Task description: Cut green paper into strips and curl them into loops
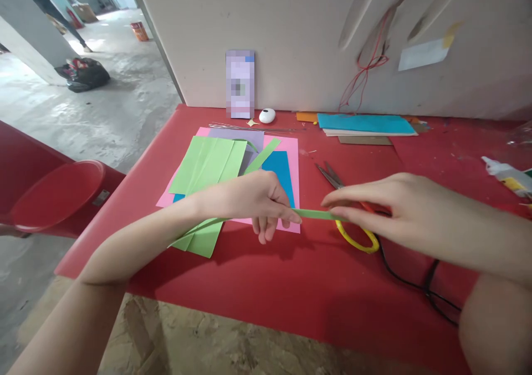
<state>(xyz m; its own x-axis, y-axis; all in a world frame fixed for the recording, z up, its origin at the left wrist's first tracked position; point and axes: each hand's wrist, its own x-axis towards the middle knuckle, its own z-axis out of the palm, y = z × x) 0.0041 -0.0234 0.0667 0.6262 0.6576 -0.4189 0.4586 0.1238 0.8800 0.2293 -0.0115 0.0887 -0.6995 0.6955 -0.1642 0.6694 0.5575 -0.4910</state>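
Strip: your two hands hold a narrow green paper strip level above the red counter, stretched between them.
Left hand: your left hand has its grip closed on the strip, thumb on top and fingers curled under; the strip's tail runs back beneath your wrist towards the green sheets.
Right hand: your right hand pinches the strip's other end between thumb and fingertips, a narrow grip holding the paper.
Scissors: a pair of scissors with yellow handles lies on the counter right under your right hand, blades pointing away from you.
Paper pile: green sheets, a blue sheet and a grey one lie stacked on a pink sheet, just beyond your left hand.
Far edge: a blue sheet on a stack of card, a small white oval object and a blurred upright box sit against the wall.
Cable: a black cord crosses the counter below your right forearm.
Right edge: a white glue bottle lies on its side.
Left side: a red plastic stool stands beside the counter.
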